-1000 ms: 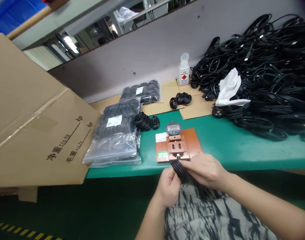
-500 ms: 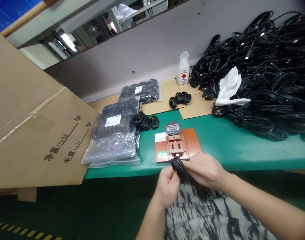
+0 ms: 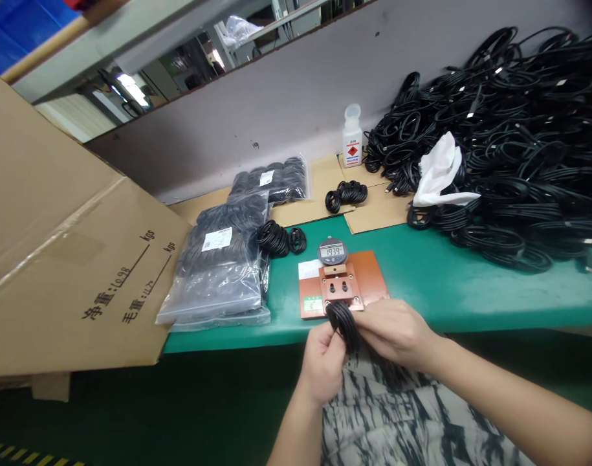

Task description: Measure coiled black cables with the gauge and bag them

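Coiled cable (image 3: 343,327): between both hands, top against the fixture's near edge
Left hand (image 3: 323,364): gripping the coil's lower left
Right hand (image 3: 397,331): closed on its upper right, fingertips partly hidden
Gauge fixture (image 3: 339,285): just beyond both hands, display reading 1939
Bagged cables (image 3: 222,265): beyond and left of the left hand
Cable pile (image 3: 509,142): beyond and right of the right hand

Holding the left hand (image 3: 322,362) and right hand (image 3: 395,333) close together, low in view toward 6 o'clock. Reaching in from 6 o'clock with the left forearm (image 3: 298,417), curling that hand into a grip, aiming the thumb (image 3: 337,349) toward 1 o'clock. Reaching in from 4 o'clock with the right forearm (image 3: 509,391), keeping the wrist (image 3: 434,356) nearly straight, stretching the fingers (image 3: 376,318) toward 10 o'clock, with fingertips hidden.
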Demonstrator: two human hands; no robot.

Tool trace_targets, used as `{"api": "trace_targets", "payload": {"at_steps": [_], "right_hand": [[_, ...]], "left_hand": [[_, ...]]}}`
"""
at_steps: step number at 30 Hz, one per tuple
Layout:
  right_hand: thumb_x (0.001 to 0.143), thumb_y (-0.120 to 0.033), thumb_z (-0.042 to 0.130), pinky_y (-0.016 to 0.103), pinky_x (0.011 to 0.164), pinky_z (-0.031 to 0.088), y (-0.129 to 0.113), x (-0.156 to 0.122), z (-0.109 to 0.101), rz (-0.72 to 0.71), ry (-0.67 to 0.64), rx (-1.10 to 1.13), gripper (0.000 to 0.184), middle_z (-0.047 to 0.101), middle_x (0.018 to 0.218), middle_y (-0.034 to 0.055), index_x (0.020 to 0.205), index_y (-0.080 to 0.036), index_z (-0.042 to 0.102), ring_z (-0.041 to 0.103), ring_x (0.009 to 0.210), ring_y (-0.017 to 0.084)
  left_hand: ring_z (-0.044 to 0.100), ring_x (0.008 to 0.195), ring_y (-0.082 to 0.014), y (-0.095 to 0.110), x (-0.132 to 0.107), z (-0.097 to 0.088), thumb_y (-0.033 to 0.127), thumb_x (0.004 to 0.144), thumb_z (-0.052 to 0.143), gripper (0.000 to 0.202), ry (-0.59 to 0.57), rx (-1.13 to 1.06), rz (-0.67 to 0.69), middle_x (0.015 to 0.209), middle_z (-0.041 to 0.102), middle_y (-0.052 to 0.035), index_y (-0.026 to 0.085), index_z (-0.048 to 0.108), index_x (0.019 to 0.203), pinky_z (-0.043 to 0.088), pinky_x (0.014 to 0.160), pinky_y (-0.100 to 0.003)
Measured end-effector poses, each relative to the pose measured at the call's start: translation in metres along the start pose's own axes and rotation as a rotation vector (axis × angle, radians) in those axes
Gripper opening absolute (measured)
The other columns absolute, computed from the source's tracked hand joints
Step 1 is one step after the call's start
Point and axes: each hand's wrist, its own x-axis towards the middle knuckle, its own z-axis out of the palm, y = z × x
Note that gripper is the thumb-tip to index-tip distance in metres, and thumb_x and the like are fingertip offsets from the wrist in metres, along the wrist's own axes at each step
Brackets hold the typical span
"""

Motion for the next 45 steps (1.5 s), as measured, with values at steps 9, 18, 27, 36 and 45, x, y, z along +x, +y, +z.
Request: {"api": "trace_targets", "payload": {"at_steps": [9, 18, 27, 36, 45], "right_hand": [[0.098, -0.012, 0.042, 0.029, 0.051, 0.048, 0.0, 0.0006, 0.0015, 0.032, 0.013, 0.023, 0.024, 0.068, 0.07, 0.0052, 0.105, -0.011, 0.065, 0.064, 0.058, 0.018], [0.098, -0.012, 0.042, 0.028, 0.053, 0.049, 0.0004, -0.0001, 0.0022, 0.05, 0.006, 0.03, 0.025, 0.069, 0.07, 0.0054, 0.108, -0.012, 0.064, 0.065, 0.059, 0.018], [0.098, -0.013, 0.041, 0.028, 0.053, 0.05, 0.0003, -0.0003, 0.0027, 0.059, 0.007, 0.044, 0.025, 0.069, 0.071, 0.0057, 0.107, -0.012, 0.065, 0.065, 0.059, 0.017], [0.098, -0.012, 0.042, 0.029, 0.054, 0.051, 0.0007, 0.0, 0.0031, 0.041, 0.026, 0.03, 0.024, 0.069, 0.073, 0.0062, 0.107, -0.011, 0.064, 0.066, 0.061, 0.018], [0.099, -0.011, 0.042, 0.029, 0.053, 0.049, -0.0007, 0.0009, 0.0027, 0.047, 0.014, 0.041, 0.023, 0.069, 0.072, 0.0053, 0.107, -0.012, 0.063, 0.064, 0.059, 0.017]], "left_hand": [[0.023, 0.042, -0.0055, 0.0008, 0.0018, 0.0023, 0.053, 0.09, 0.053, 0.045, 0.019, -0.076, -0.037, 0.049, 0.03, 0.0078, 0.018, 0.045, 0.064, 0.017, 0.042, -0.021], [0.022, 0.041, -0.0049, 0.0037, 0.0023, 0.0041, 0.057, 0.086, 0.057, 0.047, 0.024, -0.112, -0.053, 0.048, 0.03, 0.0082, 0.017, 0.047, 0.064, 0.017, 0.041, -0.02], [0.022, 0.04, -0.0047, 0.002, 0.0025, 0.0039, 0.056, 0.087, 0.057, 0.046, 0.028, -0.129, -0.063, 0.047, 0.029, 0.0087, 0.017, 0.047, 0.064, 0.016, 0.041, -0.02], [0.022, 0.041, -0.0047, 0.0016, 0.0018, 0.003, 0.054, 0.087, 0.057, 0.046, 0.025, -0.134, -0.069, 0.048, 0.03, 0.0082, 0.017, 0.047, 0.063, 0.017, 0.041, -0.02], [0.021, 0.041, -0.0046, 0.0011, 0.0023, 0.0032, 0.055, 0.087, 0.057, 0.046, 0.017, -0.152, -0.07, 0.048, 0.029, 0.0087, 0.017, 0.046, 0.064, 0.016, 0.041, -0.021]]}}
